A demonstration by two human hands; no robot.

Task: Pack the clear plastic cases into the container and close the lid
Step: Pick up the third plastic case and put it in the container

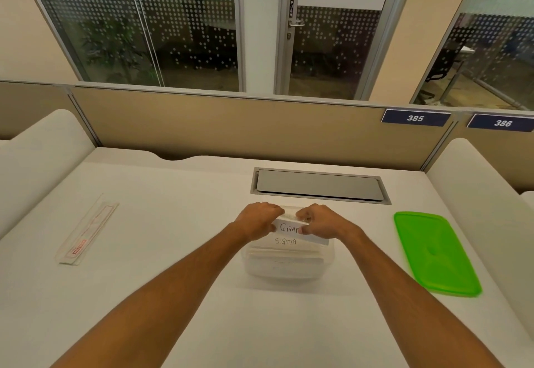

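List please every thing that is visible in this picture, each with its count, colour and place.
Clear plastic cases: several, exact count unclear, transparent with white labels; standing in the container, the top one held by both hands.
Container: one, clear; centre of the desk.
Lid: one, green; flat on the desk, right of the container.
Long clear case: one, transparent with red print; on the desk, far left.
Cable hatch: one, grey; behind the container.
Desk: one, white.
Left hand: grips the top case.
Right hand: grips the same case.

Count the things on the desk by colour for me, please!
Green: 1, the lid
Clear: 3, the container, the GIRAF case held by left hand and right hand, the case lying left
Total: 4
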